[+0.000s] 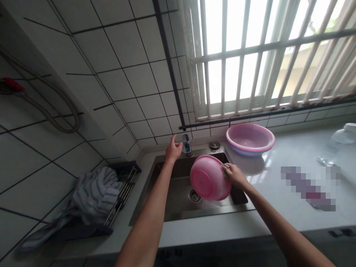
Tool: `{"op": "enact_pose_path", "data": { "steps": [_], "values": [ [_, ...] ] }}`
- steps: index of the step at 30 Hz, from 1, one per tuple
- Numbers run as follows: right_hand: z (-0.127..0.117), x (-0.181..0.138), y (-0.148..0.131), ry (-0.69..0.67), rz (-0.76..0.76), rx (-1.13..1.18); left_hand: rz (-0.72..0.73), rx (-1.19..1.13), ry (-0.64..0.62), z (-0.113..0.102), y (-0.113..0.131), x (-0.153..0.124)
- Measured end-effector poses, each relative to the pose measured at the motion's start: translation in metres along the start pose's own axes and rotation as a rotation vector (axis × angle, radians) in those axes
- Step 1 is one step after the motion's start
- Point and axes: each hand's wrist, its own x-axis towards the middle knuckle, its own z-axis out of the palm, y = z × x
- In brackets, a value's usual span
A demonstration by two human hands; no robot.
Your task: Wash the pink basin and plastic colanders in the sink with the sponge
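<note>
My right hand grips the rim of a pink plastic colander, together with a small greenish scrap pressed against it, and holds the colander tilted on edge over the steel sink. My left hand reaches to the chrome tap at the back of the sink, fingers apart and just beside the tap's handle, holding nothing. The sink's drain shows below the colander.
A pink basin stands on the white counter right of the sink. A clear plastic bottle lies at the far right. A striped cloth drapes over a dark dish rack to the left. Tiled walls and a barred window stand behind.
</note>
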Motion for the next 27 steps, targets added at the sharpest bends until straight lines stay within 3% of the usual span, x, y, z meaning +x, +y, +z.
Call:
{"op": "enact_pose_path", "data": {
  "steps": [4, 8, 14, 18, 21, 24, 27],
  "values": [
    [0.056, 0.020, 0.011, 0.002, 0.049, 0.014, 0.149, 0.135, -0.170, 0.014, 0.020, 0.017],
    [0.087, 0.031, 0.020, 0.025, 0.160, 0.047, 0.200, 0.280, -0.152, 0.015, 0.023, 0.025],
    [0.102, 0.026, 0.033, 0.040, 0.196, 0.099, 0.116, 0.350, -0.171, 0.013, 0.032, 0.050],
    [0.102, 0.023, 0.027, -0.010, 0.149, 0.122, 0.071, 0.367, -0.212, 0.006, 0.039, 0.050],
    [0.099, 0.019, 0.022, -0.040, 0.105, 0.044, 0.072, 0.293, -0.180, -0.007, 0.018, 0.028],
    [0.093, 0.014, 0.015, -0.072, 0.051, -0.051, -0.114, 0.188, -0.044, -0.021, -0.026, -0.012],
    [0.090, 0.014, 0.006, -0.099, 0.037, -0.114, -0.300, 0.064, -0.111, -0.028, -0.074, -0.059]
  ]
}}
